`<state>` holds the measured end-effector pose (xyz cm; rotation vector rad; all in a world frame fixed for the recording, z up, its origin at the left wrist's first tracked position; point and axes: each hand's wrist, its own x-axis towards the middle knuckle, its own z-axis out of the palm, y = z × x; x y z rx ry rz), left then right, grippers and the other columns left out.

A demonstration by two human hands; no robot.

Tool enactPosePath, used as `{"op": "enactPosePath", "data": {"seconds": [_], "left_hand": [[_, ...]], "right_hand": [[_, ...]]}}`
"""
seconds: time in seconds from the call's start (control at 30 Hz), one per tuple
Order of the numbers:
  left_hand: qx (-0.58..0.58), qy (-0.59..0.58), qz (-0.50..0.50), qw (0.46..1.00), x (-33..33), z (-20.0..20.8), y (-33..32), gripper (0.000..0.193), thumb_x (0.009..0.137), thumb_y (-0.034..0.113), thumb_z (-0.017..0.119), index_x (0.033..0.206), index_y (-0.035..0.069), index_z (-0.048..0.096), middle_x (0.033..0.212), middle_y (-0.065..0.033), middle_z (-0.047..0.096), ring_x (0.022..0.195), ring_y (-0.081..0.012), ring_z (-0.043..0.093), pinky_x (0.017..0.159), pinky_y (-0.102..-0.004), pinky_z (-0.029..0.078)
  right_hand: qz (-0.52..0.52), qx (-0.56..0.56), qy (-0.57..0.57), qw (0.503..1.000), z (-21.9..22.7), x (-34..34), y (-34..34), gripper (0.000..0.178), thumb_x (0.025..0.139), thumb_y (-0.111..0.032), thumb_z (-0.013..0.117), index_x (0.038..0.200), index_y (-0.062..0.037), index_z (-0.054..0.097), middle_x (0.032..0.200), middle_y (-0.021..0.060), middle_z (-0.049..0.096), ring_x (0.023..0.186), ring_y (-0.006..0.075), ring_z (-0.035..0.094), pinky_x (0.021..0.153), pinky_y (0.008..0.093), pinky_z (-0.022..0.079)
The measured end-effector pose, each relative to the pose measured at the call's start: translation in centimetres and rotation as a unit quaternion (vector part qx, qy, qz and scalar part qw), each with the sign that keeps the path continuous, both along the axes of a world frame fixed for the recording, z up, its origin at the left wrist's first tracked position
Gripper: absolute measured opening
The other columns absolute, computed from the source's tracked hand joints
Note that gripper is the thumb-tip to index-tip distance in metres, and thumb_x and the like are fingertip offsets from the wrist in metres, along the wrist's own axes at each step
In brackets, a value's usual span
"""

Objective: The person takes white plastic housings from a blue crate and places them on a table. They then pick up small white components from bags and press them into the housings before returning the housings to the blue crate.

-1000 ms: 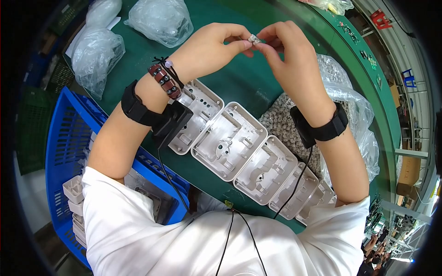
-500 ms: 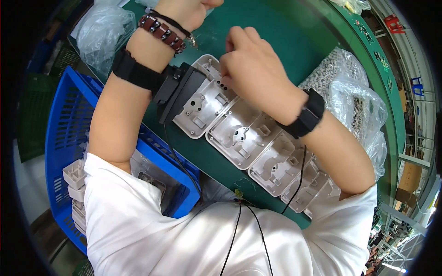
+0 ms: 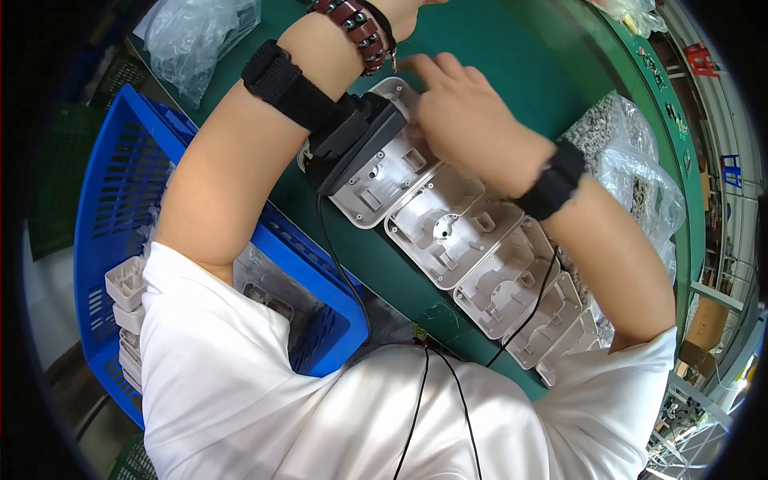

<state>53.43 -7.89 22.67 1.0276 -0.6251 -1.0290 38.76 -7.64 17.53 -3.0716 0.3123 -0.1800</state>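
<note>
My left hand (image 3: 408,19) reaches past the far end of the housings, and the top edge of the picture cuts off its fingers. My right hand (image 3: 468,108) is above the far end of the row, its fingers bent and closed; the fingertips and anything between them are hidden. Beneath my wrists, several light grey plastic housings lie hollow side up, side by side. The leftmost housing (image 3: 388,188) is partly covered by the black device (image 3: 360,136) strapped to my left wrist. Beside it, a second housing (image 3: 420,244) shows ribs and a round boss.
A clear bag (image 3: 592,128) of small grey parts lies right of the row on the green table (image 3: 520,44). Another clear plastic bag (image 3: 196,48) sits at the far left. A blue crate (image 3: 100,232) with grey plastic parts stands left. Black cables hang across the near side.
The whole view has shifted, so the housings and both arms appear farther right. My left forearm now covers more of the leftmost housing. My right hand's index finger looks more stretched toward my left wrist.
</note>
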Motion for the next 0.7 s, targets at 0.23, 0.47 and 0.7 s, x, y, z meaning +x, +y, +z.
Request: {"op": "enactPosePath", "data": {"seconds": [0.23, 0.47, 0.7], "left_hand": [[0.059, 0.176, -0.119, 0.975, 4.4, -5.6, -1.5, 0.013, 0.09, 0.019, 0.05, 0.085, 0.007, 0.05, 0.074, -0.0003, 0.048, 0.059, -0.0106, 0.045, 0.046, -0.0208, 0.033], [0.012, -0.054, -0.153, 0.987, 1.3, -6.4, -2.4, 0.024, 0.084, 0.002, 0.054, 0.108, 0.001, 0.05, 0.094, -0.0027, 0.051, 0.09, -0.0125, 0.051, 0.074, -0.0243, 0.043], [0.007, -0.285, -0.239, 0.928, -11.2, -0.8, -0.6, 0.016, 0.089, 0.006, 0.052, 0.106, 0.006, 0.05, 0.094, -0.0022, 0.051, 0.091, -0.0129, 0.051, 0.073, -0.022, 0.043]], "right_hand": [[-0.082, 0.138, -0.026, 0.987, 10.1, -10.6, 2.2, 0.022, 0.079, -0.013, 0.062, 0.099, -0.0035, 0.064, 0.126, 0.0152, 0.045, 0.116, 0.032, 0.043, 0.093, 0.0375, 0.037], [-0.407, -0.026, -0.143, 0.902, 16.1, -30.6, 4.1, 0.017, 0.084, -0.011, 0.056, 0.095, 0.0004, 0.061, 0.099, 0.0126, 0.058, 0.092, 0.0209, 0.057, 0.079, 0.0286, 0.043], [-0.464, 0.036, -0.051, 0.884, 4.5, -44.5, -2.6, 0.011, 0.078, -0.009, 0.06, 0.082, 0.0009, 0.059, 0.081, 0.0145, 0.061, 0.076, 0.0311, 0.058, 0.067, 0.0364, 0.045]]}}
